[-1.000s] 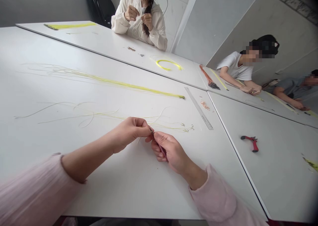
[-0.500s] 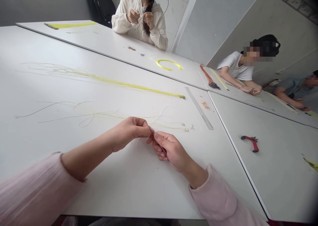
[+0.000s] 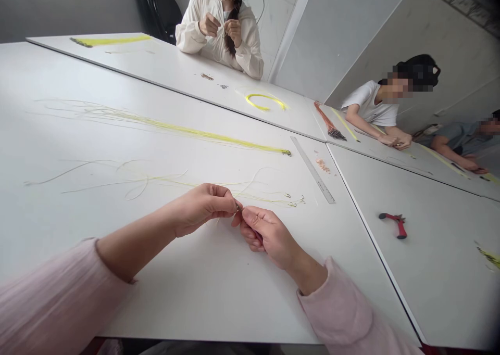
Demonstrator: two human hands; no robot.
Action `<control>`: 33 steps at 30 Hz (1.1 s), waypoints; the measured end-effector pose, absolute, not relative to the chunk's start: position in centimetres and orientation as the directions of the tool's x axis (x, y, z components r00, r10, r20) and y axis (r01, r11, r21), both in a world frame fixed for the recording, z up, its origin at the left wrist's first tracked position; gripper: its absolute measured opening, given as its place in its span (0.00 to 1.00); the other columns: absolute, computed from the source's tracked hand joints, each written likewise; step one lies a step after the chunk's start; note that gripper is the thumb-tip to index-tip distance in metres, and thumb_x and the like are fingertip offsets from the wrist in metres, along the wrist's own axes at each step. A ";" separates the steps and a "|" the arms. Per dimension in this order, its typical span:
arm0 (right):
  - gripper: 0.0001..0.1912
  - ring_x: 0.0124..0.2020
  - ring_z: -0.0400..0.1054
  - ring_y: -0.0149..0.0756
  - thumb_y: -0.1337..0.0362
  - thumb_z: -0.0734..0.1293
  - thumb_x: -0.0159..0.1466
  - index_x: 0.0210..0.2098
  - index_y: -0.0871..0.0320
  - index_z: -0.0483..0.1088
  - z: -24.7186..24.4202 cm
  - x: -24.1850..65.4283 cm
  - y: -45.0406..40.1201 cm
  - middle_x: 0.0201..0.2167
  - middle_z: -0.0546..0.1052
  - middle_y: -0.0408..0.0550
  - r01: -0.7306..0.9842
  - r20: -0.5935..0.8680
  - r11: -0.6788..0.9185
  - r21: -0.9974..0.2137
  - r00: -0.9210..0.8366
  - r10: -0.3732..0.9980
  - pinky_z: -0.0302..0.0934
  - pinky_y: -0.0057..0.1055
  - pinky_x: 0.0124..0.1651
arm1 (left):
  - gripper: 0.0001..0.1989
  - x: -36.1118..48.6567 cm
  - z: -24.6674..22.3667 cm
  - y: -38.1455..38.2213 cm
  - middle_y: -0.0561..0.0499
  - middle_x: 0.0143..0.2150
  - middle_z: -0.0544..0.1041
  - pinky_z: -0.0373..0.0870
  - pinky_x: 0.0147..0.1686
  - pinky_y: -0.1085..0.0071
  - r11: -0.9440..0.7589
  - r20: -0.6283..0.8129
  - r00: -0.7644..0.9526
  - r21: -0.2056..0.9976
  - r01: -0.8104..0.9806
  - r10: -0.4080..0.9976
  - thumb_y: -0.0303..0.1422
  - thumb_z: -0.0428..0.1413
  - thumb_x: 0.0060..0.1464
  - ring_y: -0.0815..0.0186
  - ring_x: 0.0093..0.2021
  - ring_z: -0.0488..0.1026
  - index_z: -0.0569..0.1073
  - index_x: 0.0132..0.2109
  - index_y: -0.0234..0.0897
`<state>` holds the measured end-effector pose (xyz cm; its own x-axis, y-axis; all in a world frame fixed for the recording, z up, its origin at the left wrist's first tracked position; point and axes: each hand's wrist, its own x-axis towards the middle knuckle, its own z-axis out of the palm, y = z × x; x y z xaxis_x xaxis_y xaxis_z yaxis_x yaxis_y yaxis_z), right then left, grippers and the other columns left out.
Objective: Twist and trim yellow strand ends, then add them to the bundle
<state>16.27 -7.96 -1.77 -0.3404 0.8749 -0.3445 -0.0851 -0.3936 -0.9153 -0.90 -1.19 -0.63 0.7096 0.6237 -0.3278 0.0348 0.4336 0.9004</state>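
Observation:
My left hand (image 3: 207,206) is closed in a pinch over the white table, with pale fishing line trailing by its fingers; whatever its fingertips grip is too small to make out. My right hand (image 3: 267,232) wraps round what look like small red-handled pliers (image 3: 258,236), mostly hidden by the fingers. Their metal tip (image 3: 239,208) meets the left fingertips. Just beyond my hands lie loose yellowish lines with fishing hooks (image 3: 292,204) at their right ends. Farther off is a bundle of yellow line (image 3: 203,134), its hooks (image 3: 287,153) gathered at the right.
A clear ruler (image 3: 312,170) lies right of the bundle, beside a small pile of pinkish bits (image 3: 322,165). Red-handled pliers (image 3: 396,224) rest on the right-hand table. Several people (image 3: 222,29) work across the tables, near yellow line (image 3: 265,101) and an orange bundle (image 3: 326,121).
Almost nothing differs. My left hand has shifted very slightly at the fingertips, and both hands keep their grip at the same spot.

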 end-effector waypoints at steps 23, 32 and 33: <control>0.09 0.23 0.51 0.28 0.58 0.63 0.62 0.29 0.56 0.63 -1.0 16.1 -7.9 0.24 0.62 0.40 0.236 0.026 0.044 -0.971 -0.077 0.997 0.48 0.28 0.27 | 0.08 -1.2 -0.4 -1.1 0.49 0.36 0.79 0.63 0.45 0.66 0.291 -0.316 0.671 0.944 0.153 0.671 0.40 0.59 0.47 0.60 0.44 0.71 0.77 0.30 0.40; 0.09 0.21 0.46 0.26 0.58 0.60 0.64 0.31 0.56 0.59 -1.1 16.1 -8.1 0.22 0.54 0.38 0.168 -0.043 -0.017 -0.986 -0.151 0.988 0.44 0.26 0.23 | 0.06 -1.1 -0.4 -1.3 0.53 0.33 0.76 0.61 0.42 0.67 0.289 -0.313 0.671 0.945 0.152 0.672 0.37 0.58 0.49 0.63 0.40 0.69 0.76 0.29 0.41; 0.09 0.21 0.46 0.26 0.58 0.61 0.64 0.31 0.56 0.59 -1.2 16.2 -8.0 0.22 0.54 0.38 0.157 -0.046 -0.025 -0.987 -0.134 0.990 0.44 0.26 0.23 | 0.06 -1.1 -0.4 -1.3 0.53 0.33 0.76 0.60 0.42 0.67 0.286 -0.318 0.659 0.945 0.159 0.682 0.37 0.58 0.49 0.64 0.40 0.68 0.75 0.29 0.41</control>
<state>16.19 -8.04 -1.20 -0.1335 0.9900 -0.0464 0.1567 -0.0251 -0.9873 -1.12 -1.26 -0.37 0.6590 0.6819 -0.3175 0.1589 0.2864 0.9448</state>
